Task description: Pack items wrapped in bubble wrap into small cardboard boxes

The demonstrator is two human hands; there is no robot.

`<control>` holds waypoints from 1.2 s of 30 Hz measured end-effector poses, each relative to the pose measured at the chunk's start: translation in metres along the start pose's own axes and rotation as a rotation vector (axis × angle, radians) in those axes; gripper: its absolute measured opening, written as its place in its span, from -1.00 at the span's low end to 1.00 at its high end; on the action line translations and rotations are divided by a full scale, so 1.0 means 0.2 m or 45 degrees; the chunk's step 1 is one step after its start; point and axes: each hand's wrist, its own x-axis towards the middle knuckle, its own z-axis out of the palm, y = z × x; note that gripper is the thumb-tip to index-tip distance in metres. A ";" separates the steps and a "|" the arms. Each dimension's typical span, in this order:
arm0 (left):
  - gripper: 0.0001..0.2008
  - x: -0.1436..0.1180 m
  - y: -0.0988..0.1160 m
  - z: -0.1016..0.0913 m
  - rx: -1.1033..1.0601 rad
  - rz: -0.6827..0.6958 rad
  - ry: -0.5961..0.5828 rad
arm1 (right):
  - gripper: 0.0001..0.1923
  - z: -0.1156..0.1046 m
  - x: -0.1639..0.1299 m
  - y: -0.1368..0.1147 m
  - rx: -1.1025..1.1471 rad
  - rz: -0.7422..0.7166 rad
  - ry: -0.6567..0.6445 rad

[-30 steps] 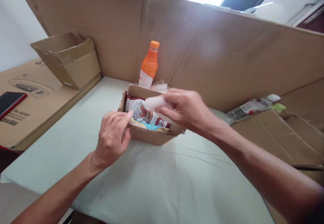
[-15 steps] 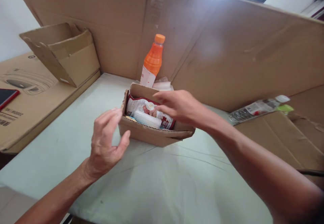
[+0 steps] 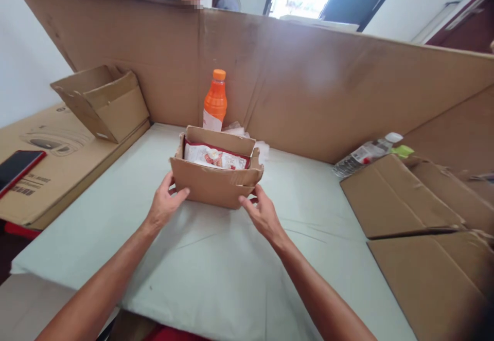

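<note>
While both hands rest against the small cardboard box at the middle of the bench, the left hand cups its near left corner, fingers loosely spread on the wall, and the right hand touches its near right corner in an open grip with nothing pinched. Inside the box lies a white and red snack packet. Just behind stands an orange bottle, with crumpled clear plastic beside it, against the tall cardboard wall that closes off the far side. Far left sits an empty tilted carton on a flat printed box bearing a dark phone. To the right lie a clear water bottle and folded cardboard sheets. Open bench surface stretches near the person.
</note>
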 end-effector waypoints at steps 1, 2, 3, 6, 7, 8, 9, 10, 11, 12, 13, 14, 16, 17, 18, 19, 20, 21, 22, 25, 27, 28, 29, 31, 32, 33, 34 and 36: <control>-0.31 -0.01 0.02 0.05 0.000 0.027 0.015 | -0.53 -0.03 -0.01 0.00 0.015 0.018 0.042; -0.30 -0.04 0.04 0.10 -0.003 0.063 0.004 | -0.54 -0.08 -0.04 0.01 0.019 0.037 0.089; -0.30 -0.09 0.05 0.15 -0.003 0.105 -0.026 | -0.54 -0.14 -0.08 0.03 0.017 0.062 0.143; -0.35 -0.28 0.03 0.21 0.066 0.204 -0.156 | -0.52 -0.25 -0.26 0.08 0.029 0.148 0.268; -0.38 -0.36 0.01 0.20 0.112 0.213 -0.175 | -0.51 -0.25 -0.32 0.09 0.048 0.165 0.276; -0.40 -0.43 -0.02 0.16 0.163 0.212 -0.168 | -0.50 -0.24 -0.36 0.10 0.075 0.170 0.259; -0.43 -0.50 -0.06 0.11 0.218 0.205 -0.137 | -0.50 -0.20 -0.38 0.09 0.105 0.164 0.222; -0.45 -0.56 -0.09 0.04 0.279 0.197 -0.095 | -0.50 -0.15 -0.39 0.09 0.136 0.150 0.170; -0.45 -0.60 -0.13 -0.04 0.344 0.188 -0.042 | -0.50 -0.10 -0.38 0.08 0.170 0.127 0.106; -0.44 -0.64 -0.16 -0.13 0.410 0.176 0.011 | -0.50 -0.04 -0.36 0.06 0.210 0.097 0.039; -0.40 -0.66 -0.18 -0.21 0.464 0.156 0.057 | -0.49 0.01 -0.33 0.05 0.255 0.060 -0.022; -0.33 -0.67 -0.19 -0.28 0.494 0.134 0.090 | -0.47 0.05 -0.29 0.04 0.301 0.020 -0.071; -0.09 -0.66 -0.21 -0.37 0.486 0.105 0.103 | -0.43 0.11 -0.24 0.02 0.376 -0.050 -0.117; 0.03 -0.64 -0.21 -0.39 0.458 0.107 0.086 | -0.41 0.12 -0.22 0.02 0.394 -0.065 -0.114; 0.12 -0.61 -0.21 -0.39 0.425 0.120 0.056 | -0.39 0.14 -0.21 0.02 0.394 -0.057 -0.108; 0.19 -0.57 -0.22 -0.38 0.392 0.139 0.022 | -0.39 0.14 -0.20 0.03 0.375 -0.026 -0.112; 0.23 -0.53 -0.23 -0.36 0.357 0.152 -0.011 | -0.40 0.14 -0.20 0.04 0.345 0.018 -0.133; 0.24 -0.49 -0.24 -0.34 0.311 0.160 -0.036 | -0.42 0.15 -0.20 0.06 0.310 0.062 -0.164; 0.25 -0.46 -0.25 -0.32 0.253 0.168 -0.048 | -0.45 0.15 -0.20 0.07 0.277 0.097 -0.191; 0.26 -0.38 -0.28 -0.28 0.124 0.206 -0.015 | -0.50 0.18 -0.16 0.07 0.213 0.107 -0.175; 0.24 -0.36 -0.28 -0.31 0.123 0.227 0.050 | -0.51 0.23 -0.10 0.03 0.203 0.080 -0.136; 0.22 -0.35 -0.28 -0.35 0.138 0.221 0.091 | -0.51 0.27 -0.06 0.00 0.204 0.063 -0.144; 0.21 -0.35 -0.27 -0.39 0.150 0.204 0.145 | -0.51 0.31 -0.01 -0.04 0.207 0.038 -0.168; 0.21 -0.35 -0.26 -0.52 0.182 0.148 0.295 | -0.51 0.44 0.12 -0.14 0.227 -0.047 -0.250; 0.20 -0.34 -0.25 -0.60 0.211 0.113 0.388 | -0.50 0.53 0.19 -0.20 0.246 -0.109 -0.299; 0.18 -0.33 -0.24 -0.68 0.246 0.082 0.488 | -0.48 0.62 0.27 -0.27 0.271 -0.177 -0.353; 0.16 -0.32 -0.23 -0.77 0.285 0.057 0.593 | -0.46 0.73 0.35 -0.35 0.305 -0.247 -0.410; 0.12 -0.29 -0.21 -0.95 0.362 0.046 0.768 | -0.40 0.95 0.51 -0.51 0.398 -0.381 -0.549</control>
